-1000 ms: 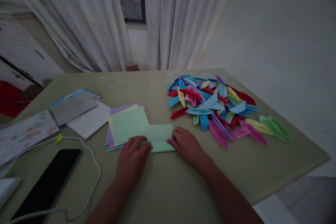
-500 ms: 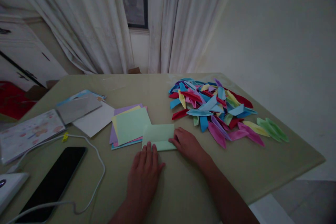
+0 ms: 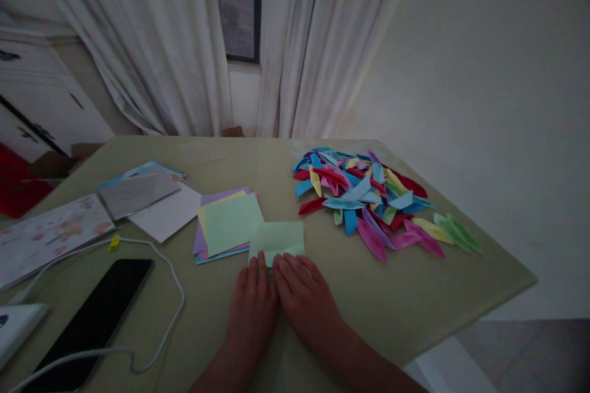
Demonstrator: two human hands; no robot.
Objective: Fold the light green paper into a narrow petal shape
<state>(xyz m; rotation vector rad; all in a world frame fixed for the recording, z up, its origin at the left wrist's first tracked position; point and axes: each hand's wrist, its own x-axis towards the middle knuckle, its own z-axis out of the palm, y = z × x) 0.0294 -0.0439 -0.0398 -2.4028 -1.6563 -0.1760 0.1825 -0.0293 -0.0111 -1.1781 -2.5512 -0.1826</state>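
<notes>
Paper, pale green folded rectangle (image 3: 277,237), flat near table's (image 3: 322,331) front edge, beside coloured square sheet stack (image 3: 228,224). Pressed along near edge by left hand (image 3: 252,307) and right hand (image 3: 304,301), fingers flat, grasping nothing. Bare olive tabletop rightward; white curtains (image 3: 175,43) behind.

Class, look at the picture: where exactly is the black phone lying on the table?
In the head view, the black phone lies flat at the table's near left, ringed by a white cable, left of the left hand.
</notes>
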